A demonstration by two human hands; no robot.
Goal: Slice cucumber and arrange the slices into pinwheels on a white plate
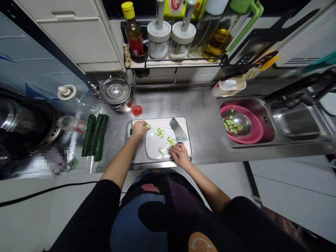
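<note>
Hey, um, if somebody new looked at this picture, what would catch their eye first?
Probably the pink basin in the sink at the right, a bright patch amid grey steel. Next, likely the white plate between the left hand and right hand, where green slices form curved clusters. Then perhaps the three dark cucumbers side by side on the counter, left of the board.

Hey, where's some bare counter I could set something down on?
The widest bare counter lies between the cutting board and the sink, continuing behind the board to the red dish. The left is crowded with cucumbers and steel pot; the board with plate, cleaver, left hand and right hand.
</note>
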